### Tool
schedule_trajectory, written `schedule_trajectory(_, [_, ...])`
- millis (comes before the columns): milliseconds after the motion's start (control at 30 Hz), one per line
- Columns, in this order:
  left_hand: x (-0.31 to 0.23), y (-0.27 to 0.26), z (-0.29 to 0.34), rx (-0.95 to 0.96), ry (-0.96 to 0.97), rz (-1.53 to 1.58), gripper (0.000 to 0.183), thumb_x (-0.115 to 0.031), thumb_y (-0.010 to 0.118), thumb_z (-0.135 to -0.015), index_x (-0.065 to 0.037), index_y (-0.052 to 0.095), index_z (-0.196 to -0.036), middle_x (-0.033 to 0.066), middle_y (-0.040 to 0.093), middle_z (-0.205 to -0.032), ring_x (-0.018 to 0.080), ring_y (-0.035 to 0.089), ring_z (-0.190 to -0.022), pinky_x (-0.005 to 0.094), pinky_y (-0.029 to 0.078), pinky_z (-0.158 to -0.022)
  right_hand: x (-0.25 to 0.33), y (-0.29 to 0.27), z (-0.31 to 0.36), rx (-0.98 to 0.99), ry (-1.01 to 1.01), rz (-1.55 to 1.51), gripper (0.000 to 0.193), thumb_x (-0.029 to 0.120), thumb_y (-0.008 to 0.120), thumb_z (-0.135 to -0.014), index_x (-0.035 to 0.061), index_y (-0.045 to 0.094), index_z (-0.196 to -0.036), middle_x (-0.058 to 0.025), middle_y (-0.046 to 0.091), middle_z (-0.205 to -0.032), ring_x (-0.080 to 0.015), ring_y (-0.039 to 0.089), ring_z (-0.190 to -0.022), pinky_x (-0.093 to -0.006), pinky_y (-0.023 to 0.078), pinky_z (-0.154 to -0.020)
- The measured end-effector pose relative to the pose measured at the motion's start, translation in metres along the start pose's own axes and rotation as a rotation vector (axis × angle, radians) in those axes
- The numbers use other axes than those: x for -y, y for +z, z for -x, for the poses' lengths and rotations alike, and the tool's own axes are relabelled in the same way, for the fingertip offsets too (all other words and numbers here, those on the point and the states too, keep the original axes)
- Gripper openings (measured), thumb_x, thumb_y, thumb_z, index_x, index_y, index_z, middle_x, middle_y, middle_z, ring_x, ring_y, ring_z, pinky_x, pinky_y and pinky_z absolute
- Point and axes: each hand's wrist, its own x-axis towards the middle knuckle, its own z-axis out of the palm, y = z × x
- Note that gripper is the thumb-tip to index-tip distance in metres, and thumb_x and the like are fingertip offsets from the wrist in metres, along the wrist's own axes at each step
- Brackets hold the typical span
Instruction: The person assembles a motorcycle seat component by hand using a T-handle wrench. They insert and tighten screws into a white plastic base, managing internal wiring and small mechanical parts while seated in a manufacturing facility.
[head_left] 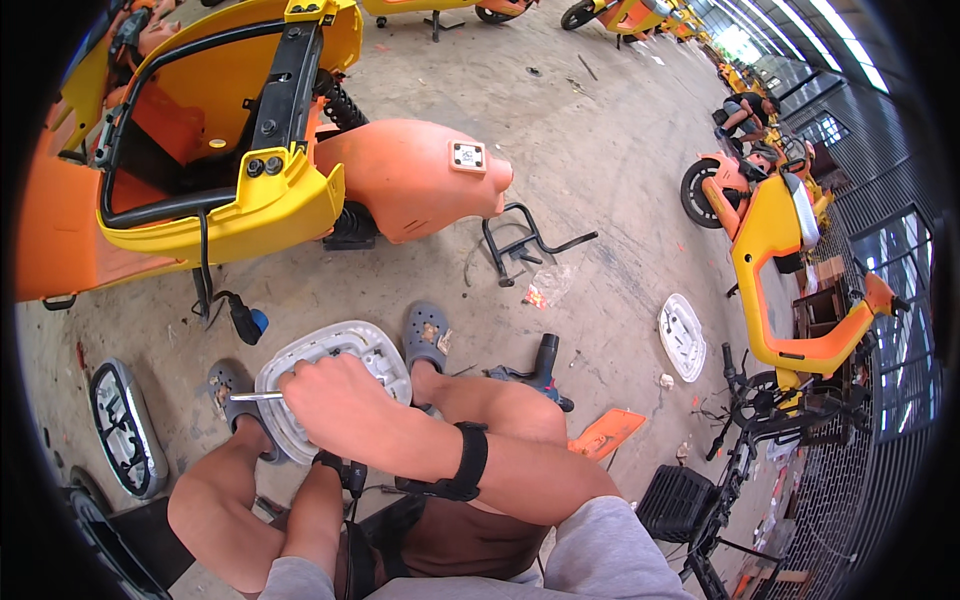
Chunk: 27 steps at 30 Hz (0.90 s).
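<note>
My right hand [340,405] is closed in a fist around a slim silver metal rod [257,396], which sticks out to the left; the tool's other end is hidden in the fist. It is above a white ribbed plastic shell [325,335] with a rounded outline, lying between my feet. A black strap with a small device circles my right forearm. My left forearm [312,510] comes up from below, but its hand is hidden behind the right arm, so its fingers do not show.
An orange and yellow scooter body [405,175] stands ahead on the left. A black metal stand [525,240], a cordless power tool [540,370], an orange panel [607,433] and another white shell [682,338] lie on the floor. Another scooter [760,270] and a crouching person [748,112] are at right.
</note>
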Motion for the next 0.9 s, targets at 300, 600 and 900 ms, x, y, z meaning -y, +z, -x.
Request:
schedule_trajectory(300, [-0.005,0.004,0.0,0.004,0.007,-0.001,0.03,-0.03,0.054,-0.097,-0.003,0.06,-0.107,0.0158,0.069,-0.083,0.0309,0.07,-0.079,0.0461,0.055,-0.064,-0.001,-0.004,0.001,0.003,0.001,-0.007,0.025,0.001,0.074,-0.056,-0.0023,0.063,-0.078,-0.0194,0.067,-0.072,-0.0344,0.07,-0.071,-0.0413,0.053,-0.058])
schedule_trajectory(600, [-0.009,0.002,-0.003,0.006,0.015,-0.004,0.03,-0.03,0.054,-0.097,-0.003,0.06,-0.107,0.016,0.069,-0.083,0.0313,0.07,-0.079,0.0464,0.055,-0.064,-0.001,-0.003,0.001,-0.012,-0.021,0.021,0.028,0.002,0.077,-0.052,-0.0007,0.064,-0.077,-0.0182,0.067,-0.071,-0.0334,0.07,-0.071,-0.0404,0.053,-0.058])
schedule_trajectory(900, [-0.012,0.003,-0.003,0.007,0.029,-0.012,0.03,-0.03,0.054,-0.097,-0.003,0.06,-0.107,0.0162,0.069,-0.084,0.0316,0.07,-0.08,0.0467,0.055,-0.065,-0.002,0.0,0.0,-0.004,-0.009,0.031,0.026,0.005,0.076,-0.055,-0.0002,0.065,-0.078,-0.0178,0.067,-0.071,-0.0329,0.07,-0.07,-0.0402,0.053,-0.058])
